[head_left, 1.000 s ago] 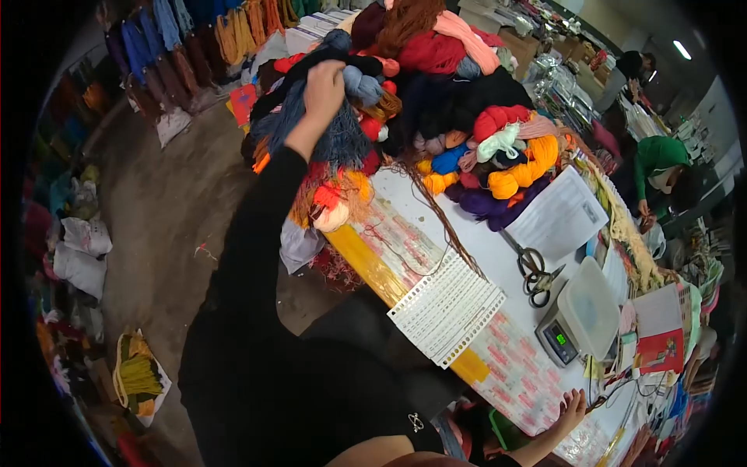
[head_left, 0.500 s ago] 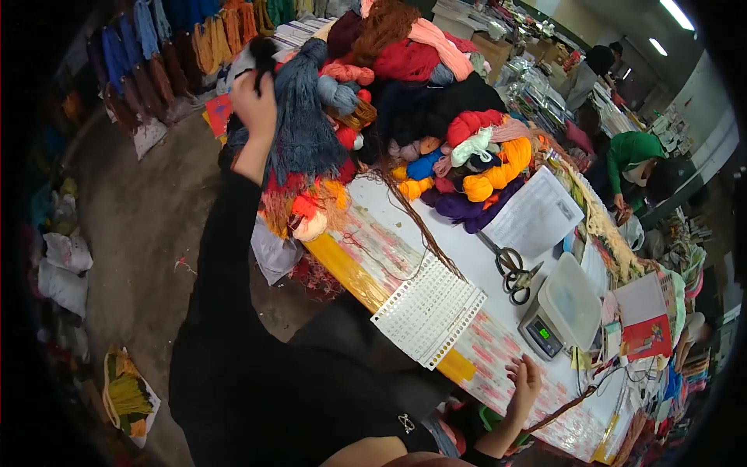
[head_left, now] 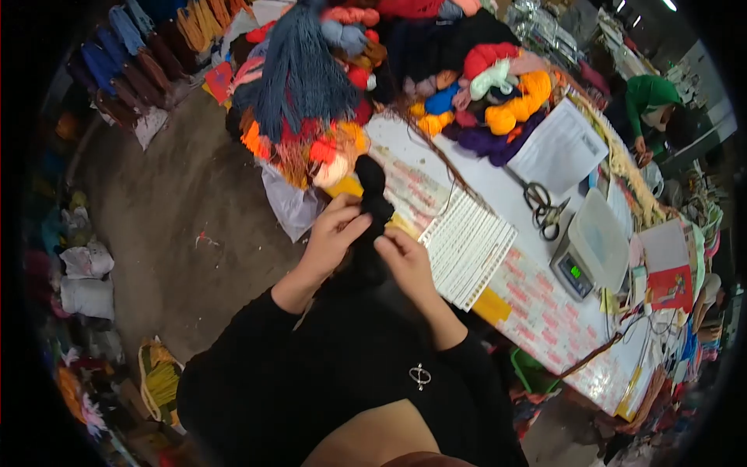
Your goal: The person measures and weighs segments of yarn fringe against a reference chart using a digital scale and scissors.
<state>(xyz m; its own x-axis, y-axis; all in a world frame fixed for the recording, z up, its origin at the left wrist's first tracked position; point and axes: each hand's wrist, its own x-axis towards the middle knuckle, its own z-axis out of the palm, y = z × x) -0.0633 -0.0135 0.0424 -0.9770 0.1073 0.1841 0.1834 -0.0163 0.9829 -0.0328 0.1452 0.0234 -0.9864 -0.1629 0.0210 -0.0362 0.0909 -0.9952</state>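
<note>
A black skein of yarn (head_left: 373,189) is held up in front of my body, beside the table's yellow-taped edge. My left hand (head_left: 333,236) grips it from the left, fingers curled onto the dark strands. From the right, my right hand (head_left: 406,261) pinches the same skein with thumb and fingers. Against my black clothing the lower end of the yarn is hard to make out. A dark blue-grey bundle of yarn (head_left: 299,74) hangs over the table edge beyond my hands.
On the table lie a perforated card (head_left: 468,251), scissors (head_left: 542,210), a printed sheet (head_left: 559,146) and a scale (head_left: 574,272) with a clear tub. Colourful skeins (head_left: 520,101) are heaped behind. A person in green (head_left: 650,97) works at the upper right.
My left hand has come back from the yarn heap with the black skein. My right hand has moved left from the table's near side and now grips it too. The view has shifted.
</note>
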